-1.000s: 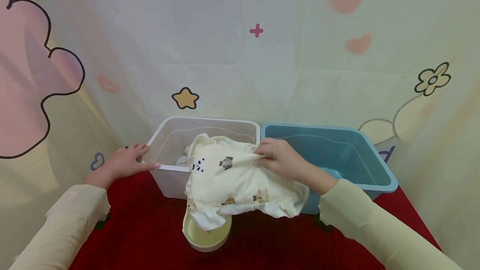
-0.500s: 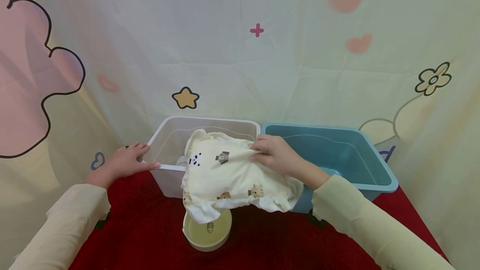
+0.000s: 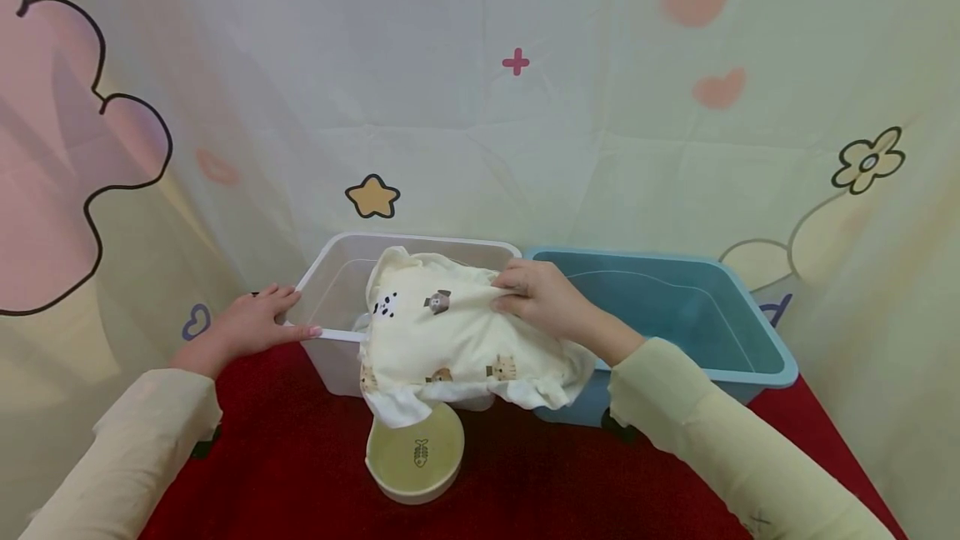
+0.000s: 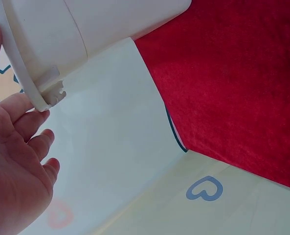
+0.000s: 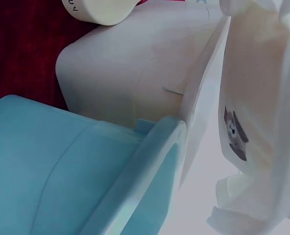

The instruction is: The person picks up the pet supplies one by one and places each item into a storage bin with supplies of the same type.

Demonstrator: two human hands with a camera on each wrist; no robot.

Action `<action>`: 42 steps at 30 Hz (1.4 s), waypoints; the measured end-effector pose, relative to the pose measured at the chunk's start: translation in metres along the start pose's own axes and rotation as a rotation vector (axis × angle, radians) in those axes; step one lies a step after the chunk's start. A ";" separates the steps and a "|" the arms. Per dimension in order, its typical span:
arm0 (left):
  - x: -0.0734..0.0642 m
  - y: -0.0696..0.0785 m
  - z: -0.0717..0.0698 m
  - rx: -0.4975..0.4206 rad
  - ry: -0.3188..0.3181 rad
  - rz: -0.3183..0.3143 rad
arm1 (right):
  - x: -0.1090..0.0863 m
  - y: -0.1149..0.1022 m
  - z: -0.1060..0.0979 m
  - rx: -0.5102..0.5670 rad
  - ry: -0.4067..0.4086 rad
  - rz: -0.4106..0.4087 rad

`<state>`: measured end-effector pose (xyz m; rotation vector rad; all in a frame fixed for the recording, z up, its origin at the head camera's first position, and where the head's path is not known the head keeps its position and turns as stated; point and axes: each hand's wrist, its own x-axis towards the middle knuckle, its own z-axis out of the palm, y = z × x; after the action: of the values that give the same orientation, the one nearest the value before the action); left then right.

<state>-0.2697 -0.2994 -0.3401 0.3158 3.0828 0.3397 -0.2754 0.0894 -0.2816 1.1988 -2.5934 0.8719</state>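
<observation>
My right hand [image 3: 546, 298] pinches the upper right part of a cream frilled cloth piece [image 3: 442, 332] printed with small animal faces. It hangs spread out over the front and right of a white bin [image 3: 333, 333], hiding part of the rim. In the right wrist view the cloth piece [image 5: 255, 83] appears at the right above the white bin; the hand is barely visible there. My left hand [image 3: 251, 323] rests at the white bin's front left corner, its thumb along the front rim. In the left wrist view, the left hand's [image 4: 20, 152] fingers look relaxed.
A teal bin [image 3: 675, 315] stands right against the white one. In front, on red cloth [image 3: 285, 457], sits a pale yellow bowl [image 3: 416, 461] with a fish-bone print. A printed curtain [image 3: 450, 90] hangs closely behind the bins.
My right hand has moved slightly left and up with the frilled cloth piece, showing more of the bowl beneath. My left hand has stayed on the white bin.
</observation>
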 end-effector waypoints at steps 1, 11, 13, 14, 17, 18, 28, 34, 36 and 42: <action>0.000 0.000 0.000 -0.001 0.000 0.002 | 0.001 0.001 0.000 0.006 -0.002 0.002; 0.000 0.000 0.000 0.006 0.006 0.017 | 0.009 0.006 0.004 0.025 0.023 0.030; 0.000 0.000 0.000 0.007 0.008 0.018 | 0.011 0.006 0.004 0.025 0.022 0.043; 0.000 0.000 -0.001 0.007 0.008 0.018 | 0.011 0.006 0.004 0.020 0.023 0.047; 0.000 0.000 -0.001 0.003 0.007 0.012 | 0.014 0.006 0.004 0.021 0.028 0.056; 0.000 0.001 -0.001 -0.001 0.004 0.009 | 0.014 0.006 0.004 0.019 0.030 0.057; 0.000 0.000 -0.001 0.008 0.000 0.008 | 0.020 0.007 0.007 -0.008 0.025 0.049; 0.000 0.000 -0.001 0.011 0.008 0.012 | 0.026 0.009 0.010 -0.028 0.023 0.081; 0.000 0.001 -0.001 0.010 0.008 0.009 | 0.028 0.009 0.011 -0.038 0.026 0.086; 0.000 0.002 -0.001 0.010 -0.003 -0.002 | 0.033 0.012 0.014 -0.054 0.026 0.086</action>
<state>-0.2690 -0.2974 -0.3388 0.3127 3.0830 0.3232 -0.3048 0.0665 -0.2865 1.0619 -2.6466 0.8220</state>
